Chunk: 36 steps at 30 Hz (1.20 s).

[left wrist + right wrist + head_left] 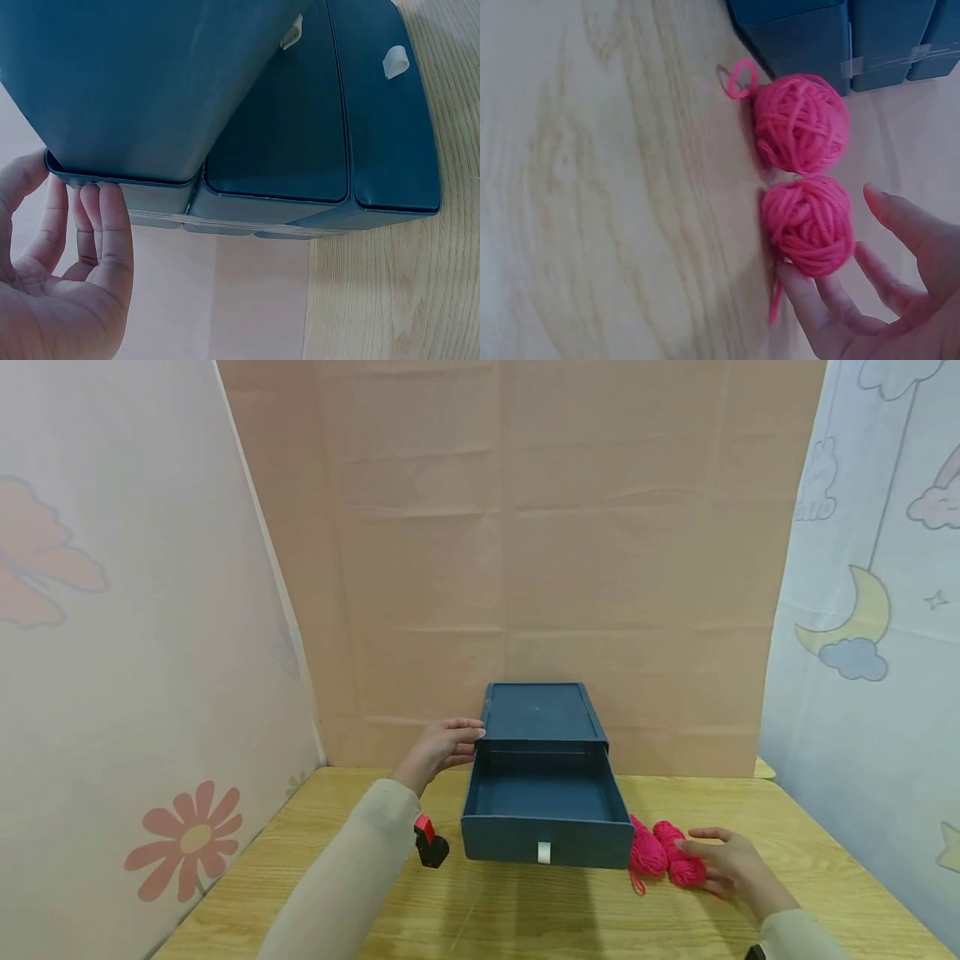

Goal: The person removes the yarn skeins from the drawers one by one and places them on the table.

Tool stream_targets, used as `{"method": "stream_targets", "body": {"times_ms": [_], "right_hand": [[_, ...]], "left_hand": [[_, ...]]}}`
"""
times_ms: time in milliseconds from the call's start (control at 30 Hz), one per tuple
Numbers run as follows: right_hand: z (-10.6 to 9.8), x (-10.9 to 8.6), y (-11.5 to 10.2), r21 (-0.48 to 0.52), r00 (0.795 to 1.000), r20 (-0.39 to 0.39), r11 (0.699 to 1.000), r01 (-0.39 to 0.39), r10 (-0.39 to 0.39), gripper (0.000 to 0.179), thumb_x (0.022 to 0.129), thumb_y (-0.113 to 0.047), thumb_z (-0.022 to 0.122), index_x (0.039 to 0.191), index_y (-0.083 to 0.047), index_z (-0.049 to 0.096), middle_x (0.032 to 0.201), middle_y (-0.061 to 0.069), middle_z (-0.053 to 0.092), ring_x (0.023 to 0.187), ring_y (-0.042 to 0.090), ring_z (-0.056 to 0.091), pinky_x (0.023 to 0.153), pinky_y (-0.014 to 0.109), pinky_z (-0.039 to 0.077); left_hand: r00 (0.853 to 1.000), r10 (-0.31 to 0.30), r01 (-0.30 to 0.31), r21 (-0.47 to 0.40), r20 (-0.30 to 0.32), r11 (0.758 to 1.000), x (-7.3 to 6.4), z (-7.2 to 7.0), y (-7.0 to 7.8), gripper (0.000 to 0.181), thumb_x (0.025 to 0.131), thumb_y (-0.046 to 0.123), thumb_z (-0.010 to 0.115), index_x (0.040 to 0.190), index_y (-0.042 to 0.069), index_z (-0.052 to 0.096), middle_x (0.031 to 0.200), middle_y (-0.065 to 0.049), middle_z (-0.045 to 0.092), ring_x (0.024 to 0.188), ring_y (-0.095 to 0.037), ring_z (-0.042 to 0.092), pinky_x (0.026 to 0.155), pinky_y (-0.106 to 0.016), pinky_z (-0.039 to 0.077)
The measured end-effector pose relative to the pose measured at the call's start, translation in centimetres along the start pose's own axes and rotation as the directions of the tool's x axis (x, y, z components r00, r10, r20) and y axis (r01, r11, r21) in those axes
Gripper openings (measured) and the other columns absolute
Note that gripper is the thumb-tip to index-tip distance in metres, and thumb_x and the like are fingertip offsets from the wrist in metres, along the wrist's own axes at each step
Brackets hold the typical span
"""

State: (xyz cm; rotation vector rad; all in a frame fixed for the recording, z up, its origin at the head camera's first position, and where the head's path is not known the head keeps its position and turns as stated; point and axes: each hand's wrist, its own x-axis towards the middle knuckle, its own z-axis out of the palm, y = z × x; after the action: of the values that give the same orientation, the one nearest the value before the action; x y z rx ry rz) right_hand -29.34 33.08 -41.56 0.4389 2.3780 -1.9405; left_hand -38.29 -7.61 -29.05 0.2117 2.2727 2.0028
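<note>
Tabletop (660, 927) of pale woodgrain, backed by a creased tan sheet (540, 543) and flanked by 2 printed cloths (90, 710).
The left hand (442, 746), fingers apart, touches the side of the blue drawer unit (536, 714) (top drawer (502, 839) pulled out); the right hand (731, 862), fingers wide, touches 1 of 2 pink yarn balls (810, 225) on the wood beside it.
</note>
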Motion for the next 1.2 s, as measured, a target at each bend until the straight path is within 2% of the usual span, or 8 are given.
{"method": "stream_targets", "body": {"times_ms": [167,267,467,633,767,967,1067,1200], "right_hand": [[-2.3,-0.7,-0.9,-0.141,0.999,0.042,0.99,0.022,-0.017,0.071,0.083,-0.031,0.069,0.132,0.008,0.035,0.112,0.027,0.051,0.085,0.027,0.062,0.07,0.038,0.054],[-3.3,-1.1,-1.9,-0.134,0.996,0.083,0.99,0.052,-0.041,0.073,0.086,-0.034,0.065,0.133,0.01,0.032,0.128,0.034,0.036,0.1,0.039,0.057,0.077,0.04,0.053],[-3.7,-2.4,-3.8,0.095,0.978,0.14,0.985,0.145,-0.158,0.05,0.091,-0.025,0.06,0.128,0.002,0.042,0.102,-0.001,0.059,0.092,0.02,0.063,0.083,0.039,0.051],[-2.3,-4.1,-5.8,0.349,0.904,0.164,0.88,0.322,-0.395,0.017,0.094,-0.013,0.054,0.11,-0.019,0.054,0.103,-0.008,0.058,0.091,0.012,0.064,0.082,0.033,0.051],[-0.5,-6.2,-7.5,0.456,0.822,0.17,0.782,0.424,-0.544,0.021,0.096,-0.006,0.047,0.112,-0.017,0.056,0.107,-0.004,0.058,0.094,0.015,0.064,0.081,0.031,0.051],[2.3,-10.0,-9.9,0.51,0.764,0.1,0.692,0.511,-0.637,0.025,0.094,0.0,0.05,0.115,-0.01,0.057,0.103,0.003,0.061,0.092,0.018,0.065,0.079,0.033,0.051],[3.6,-11.7,-10.8,0.483,0.75,0.071,0.681,0.551,-0.657,0.025,0.093,-0.001,0.051,0.116,-0.007,0.057,0.1,0.004,0.064,0.09,0.018,0.065,0.077,0.033,0.052],[5.3,-13.9,-11.4,0.349,0.759,0.057,0.725,0.593,-0.648,0.024,0.094,-0.006,0.053,0.118,-0.006,0.053,0.102,0.005,0.064,0.089,0.02,0.066,0.075,0.033,0.053]], "left_hand": [[1.0,0.004,-0.003,0.008,-0.014,1.0,-1.0,1.0,-0.1,0.026,0.087,0.022,0.065,0.109,0.009,0.065,0.1,-0.009,0.064,0.078,-0.021,0.06,0.078,-0.031,0.053],[1.0,0.0,0.0,0.01,-0.016,1.0,-1.2,1.1,-0.1,0.026,0.087,0.022,0.065,0.109,0.009,0.065,0.101,-0.009,0.063,0.079,-0.021,0.059,0.078,-0.031,0.053],[1.0,0.0,0.0,0.016,-0.006,1.0,-1.2,1.0,-0.1,0.026,0.087,0.022,0.065,0.11,0.01,0.064,0.103,-0.008,0.062,0.081,-0.021,0.058,0.078,-0.031,0.052],[1.0,0.002,-0.002,0.014,-0.012,1.0,-1.2,1.0,-0.1,0.026,0.087,0.023,0.065,0.109,0.01,0.065,0.101,-0.009,0.062,0.08,-0.021,0.058,0.077,-0.03,0.053],[1.0,0.0,0.0,0.013,-0.018,1.0,-1.3,1.1,-0.1,0.026,0.087,0.022,0.065,0.109,0.01,0.065,0.101,-0.009,0.063,0.08,-0.021,0.058,0.078,-0.031,0.052],[1.0,-0.009,0.009,0.012,-0.021,1.0,-1.4,1.3,0.1,0.026,0.087,0.023,0.066,0.11,0.01,0.064,0.102,-0.008,0.062,0.081,-0.021,0.058,0.078,-0.031,0.052],[1.0,-0.008,0.008,0.012,-0.023,1.0,-1.4,1.4,0.2,0.026,0.087,0.023,0.066,0.11,0.009,0.064,0.101,-0.008,0.063,0.081,-0.022,0.059,0.078,-0.031,0.052],[1.0,-0.008,0.008,0.006,-0.02,1.0,-1.5,1.6,0.3,0.027,0.087,0.022,0.065,0.11,0.009,0.064,0.102,-0.009,0.063,0.081,-0.022,0.059,0.078,-0.031,0.052]]}}
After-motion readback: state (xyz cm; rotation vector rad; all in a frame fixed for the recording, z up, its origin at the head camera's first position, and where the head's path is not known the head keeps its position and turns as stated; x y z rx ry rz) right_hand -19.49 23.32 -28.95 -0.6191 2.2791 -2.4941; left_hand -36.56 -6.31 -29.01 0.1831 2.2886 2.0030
